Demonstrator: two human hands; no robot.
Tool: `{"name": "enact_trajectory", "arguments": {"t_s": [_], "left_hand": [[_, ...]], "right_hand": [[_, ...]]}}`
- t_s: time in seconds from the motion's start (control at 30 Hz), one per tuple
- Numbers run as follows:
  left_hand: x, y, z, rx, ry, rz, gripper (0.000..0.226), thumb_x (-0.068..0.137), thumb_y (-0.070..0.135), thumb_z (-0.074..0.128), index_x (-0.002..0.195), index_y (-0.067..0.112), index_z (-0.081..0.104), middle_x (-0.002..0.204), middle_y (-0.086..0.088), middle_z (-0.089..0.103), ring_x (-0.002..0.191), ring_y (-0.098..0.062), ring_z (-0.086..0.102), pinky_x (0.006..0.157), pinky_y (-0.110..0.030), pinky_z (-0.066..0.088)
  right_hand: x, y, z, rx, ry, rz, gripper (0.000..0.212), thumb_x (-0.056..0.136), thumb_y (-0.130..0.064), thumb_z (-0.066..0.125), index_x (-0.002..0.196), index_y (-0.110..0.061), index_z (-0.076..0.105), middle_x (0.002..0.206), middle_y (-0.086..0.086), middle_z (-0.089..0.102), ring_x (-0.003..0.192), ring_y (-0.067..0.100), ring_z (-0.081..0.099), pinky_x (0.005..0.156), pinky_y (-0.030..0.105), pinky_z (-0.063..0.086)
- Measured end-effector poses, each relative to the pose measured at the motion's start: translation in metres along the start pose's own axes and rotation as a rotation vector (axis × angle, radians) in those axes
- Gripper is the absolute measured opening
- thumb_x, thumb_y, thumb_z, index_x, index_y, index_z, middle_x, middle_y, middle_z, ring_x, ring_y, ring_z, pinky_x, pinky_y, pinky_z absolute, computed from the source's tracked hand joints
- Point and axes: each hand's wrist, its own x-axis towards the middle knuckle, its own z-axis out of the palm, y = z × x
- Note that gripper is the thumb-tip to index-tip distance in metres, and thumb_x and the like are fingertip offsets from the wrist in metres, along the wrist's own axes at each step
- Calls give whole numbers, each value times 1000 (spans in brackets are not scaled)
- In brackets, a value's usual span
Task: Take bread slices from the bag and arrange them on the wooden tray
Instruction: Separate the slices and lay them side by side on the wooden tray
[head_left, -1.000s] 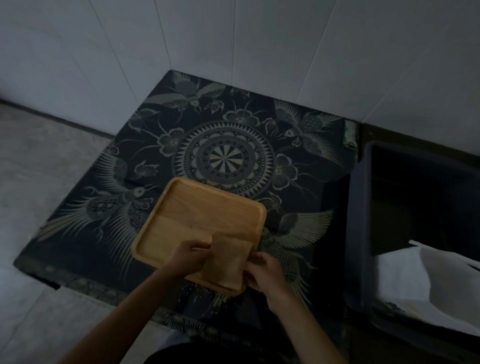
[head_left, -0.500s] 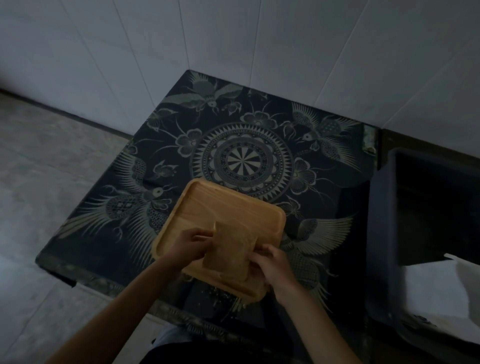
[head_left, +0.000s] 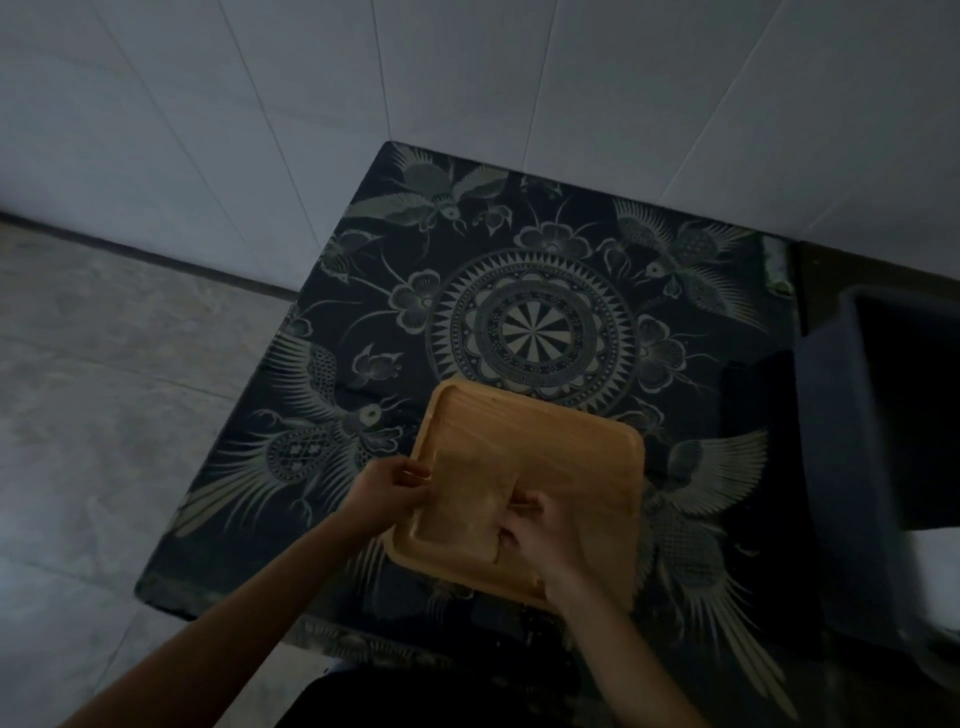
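Note:
A square wooden tray (head_left: 561, 431) lies on the patterned dark cloth near the table's front edge. A pale bread slice (head_left: 465, 504) lies flat in the tray's near-left part. My left hand (head_left: 387, 488) pinches the slice's left edge at the tray rim. My right hand (head_left: 540, 535) grips the slice's right edge, fingers curled over it. The bread bag shows only as a white patch (head_left: 935, 577) at the far right edge, inside the bin.
A dark plastic bin (head_left: 852, 467) stands right of the table. The tiled wall (head_left: 467, 78) runs behind the table. The floor (head_left: 104, 415) lies to the left. The cloth (head_left: 540, 332) with its round medallion covers the table.
The slice was held tilted above the tray's near edge; now it lies flat in the tray's near-left part. Both hands moved down and apart with it. The view shifted, pushing the bin rightward.

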Motion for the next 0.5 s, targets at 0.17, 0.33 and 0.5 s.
{"name": "enact_trajectory", "arguments": {"t_s": [0.17,0.33,0.5], "left_hand": [[8,-15,-10,86,-26,26,22,81,16,79,102,11,74,83,-4,77,77,-19,75,80,-46,63],[9,-24,-13,150,-29,73,19,79,23,79,96,15,76,87,-2,78,77,-13,74,76,-42,65],[9,-29,-14,151,-42,85,17,80,23,78,95,15,77,87,-3,78,78,-12,76,73,-38,66]], "right_hand": [[9,14,19,51,27,55,28,88,-23,82,111,-16,67,111,6,73,97,16,72,67,24,57],[11,27,23,41,57,41,28,89,-25,80,113,-19,68,109,2,74,96,13,72,75,26,60],[13,32,24,-14,96,-11,32,94,-20,75,124,-20,64,107,-2,69,95,11,68,78,28,61]]}}
